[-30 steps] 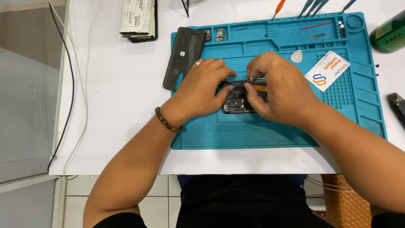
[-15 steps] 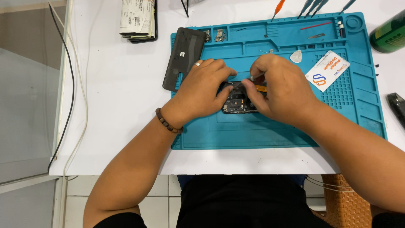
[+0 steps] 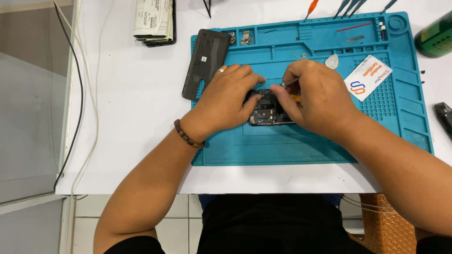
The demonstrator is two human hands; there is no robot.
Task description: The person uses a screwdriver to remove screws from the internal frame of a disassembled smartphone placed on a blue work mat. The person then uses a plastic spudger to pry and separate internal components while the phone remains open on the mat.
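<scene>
Head view, centre of frame: lying on the teal repair mat (image 3: 301, 146), an opened phone (image 3: 266, 113). Left hand (image 3: 228, 96) curling around the phone's left end, fingers closed on it. Right hand (image 3: 315, 99) pinching thin metal tweezers (image 3: 282, 86), tips dipping into the phone. Resting upper left of the mat, a dark back cover (image 3: 205, 61).

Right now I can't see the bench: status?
Left hand steadies opened phone. Right hand holds tweezers at it. Nothing blocking; back cover aside.
</scene>
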